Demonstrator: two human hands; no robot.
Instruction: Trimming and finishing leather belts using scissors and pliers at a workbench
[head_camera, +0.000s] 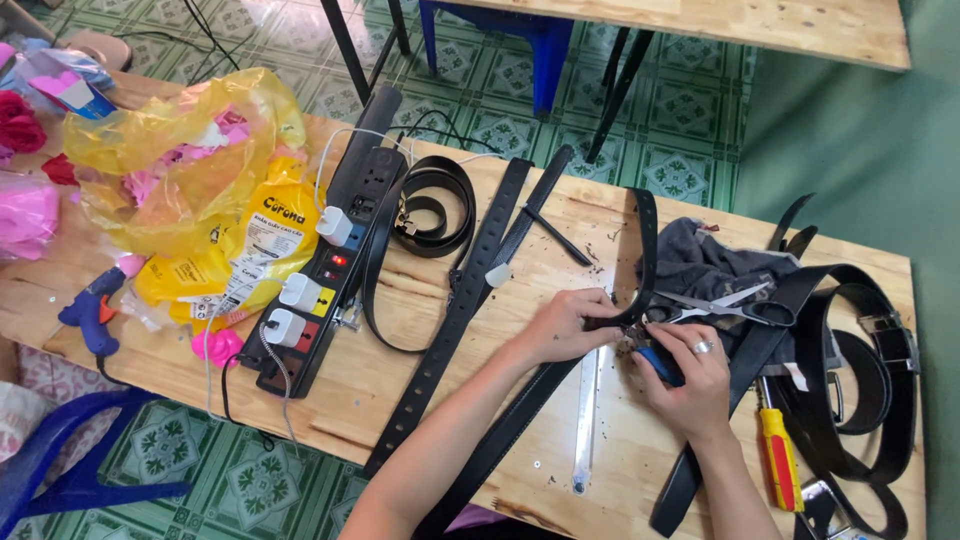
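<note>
Black belt (640, 262) in left grip (566, 325)

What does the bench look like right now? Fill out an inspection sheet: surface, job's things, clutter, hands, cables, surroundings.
Surface: wooden table, scuffed, with dark crumbs near the hands.
Job's things: black belt pinned under the left hand; blue-handled tool in the right hand, tip at the belt.
Clutter: scissors on a grey cloth, metal ruler, yellow-handled screwdriver, loose belts, blue glue gun, yellow plastic bags.
Hands: both bare; ring on the right.
Cables: black power strip with three white chargers; leads trail off the table edge.
Surroundings: green tiled floor, blue chairs, second wooden table behind.
</note>
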